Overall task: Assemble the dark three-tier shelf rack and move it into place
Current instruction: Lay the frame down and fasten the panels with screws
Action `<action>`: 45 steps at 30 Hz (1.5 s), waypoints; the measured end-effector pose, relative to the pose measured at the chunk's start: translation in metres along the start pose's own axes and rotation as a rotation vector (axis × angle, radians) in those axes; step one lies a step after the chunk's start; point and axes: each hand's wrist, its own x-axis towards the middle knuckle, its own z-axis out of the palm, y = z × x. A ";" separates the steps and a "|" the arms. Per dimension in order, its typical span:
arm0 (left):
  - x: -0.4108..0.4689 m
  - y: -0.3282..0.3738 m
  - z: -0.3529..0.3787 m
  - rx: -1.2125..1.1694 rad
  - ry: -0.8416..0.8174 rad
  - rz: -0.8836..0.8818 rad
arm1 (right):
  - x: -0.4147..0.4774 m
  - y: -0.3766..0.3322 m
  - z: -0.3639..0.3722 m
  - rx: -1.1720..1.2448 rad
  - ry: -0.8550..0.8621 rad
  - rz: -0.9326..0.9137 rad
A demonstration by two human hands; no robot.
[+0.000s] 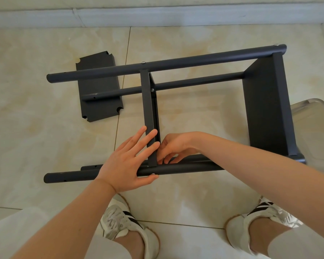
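Shoes (pixel 123 225), white with dark stripes, planted on tile floor (pixel 36 128) nearest the viewer. Just beyond them, the rack (pixel 176 63) lies on its side, partly built. Left hand (pixel 127 161): fingers (pixel 148 135) straight and spread, laid flat across the near end of the middle shelf (pixel 148 101); thumb (pixel 148 178) against the underside of the near pole (pixel 71 175), touching a screw head (pixel 153 174). Right hand (pixel 176 146), just right of those fingers on the other side of the shelf: fingers curled, fingertips (pixel 166 161) bunched at the corner where shelf meets pole; whether they pinch anything cannot be told. Well right of both hands, the end shelf (pixel 266 109) is fixed between the poles. Beyond the fingertips the middle shelf runs up to the far pole (pixel 101 71). Left of the left fingers and farther off, a loose panel (pixel 97 85) with notched corners lies flat on the floor under the pole ends. Far right, a clear stool (pixel 316 128) behind the end shelf.
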 end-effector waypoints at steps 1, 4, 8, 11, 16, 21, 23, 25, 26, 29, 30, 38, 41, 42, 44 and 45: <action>0.000 0.000 0.000 0.000 -0.001 0.000 | 0.001 0.000 0.001 -0.001 0.002 0.002; 0.001 0.000 0.000 -0.001 -0.002 -0.003 | 0.002 -0.001 0.004 0.012 -0.012 0.002; 0.001 0.000 0.000 0.001 -0.009 -0.005 | 0.001 -0.001 0.003 0.048 -0.022 -0.002; 0.001 -0.001 0.001 0.003 -0.008 -0.008 | 0.001 -0.003 0.001 0.032 -0.011 0.014; 0.001 -0.001 0.002 0.007 -0.006 -0.004 | 0.003 -0.004 0.006 -0.012 -0.006 0.014; 0.001 0.000 0.001 0.014 -0.001 -0.003 | 0.001 -0.004 0.002 0.031 -0.041 0.024; 0.001 -0.001 0.001 0.012 0.000 0.000 | -0.001 -0.004 0.000 0.037 -0.049 0.025; 0.001 -0.001 0.002 0.015 0.002 0.000 | -0.001 -0.004 0.001 0.029 -0.047 0.026; 0.001 -0.001 0.002 0.016 0.001 -0.001 | 0.000 -0.004 0.003 0.023 -0.042 0.027; 0.000 -0.001 0.002 0.020 -0.002 -0.001 | 0.002 -0.005 0.007 0.033 -0.040 0.018; 0.000 -0.001 0.003 0.023 -0.002 -0.002 | 0.002 -0.006 0.007 0.038 -0.041 0.014; 0.001 -0.002 0.003 0.036 0.001 0.001 | -0.001 -0.006 0.003 -0.006 -0.023 0.019; 0.001 -0.001 0.003 0.028 0.008 0.004 | 0.000 -0.005 0.007 -0.001 -0.024 0.012; 0.001 -0.001 0.003 0.029 0.007 0.003 | 0.000 -0.005 0.008 0.013 -0.029 0.009; 0.001 -0.001 0.003 0.029 0.005 0.001 | -0.001 -0.006 0.006 0.043 -0.043 0.000; 0.001 -0.001 0.002 0.029 0.003 -0.001 | -0.002 -0.006 0.004 0.052 -0.048 0.000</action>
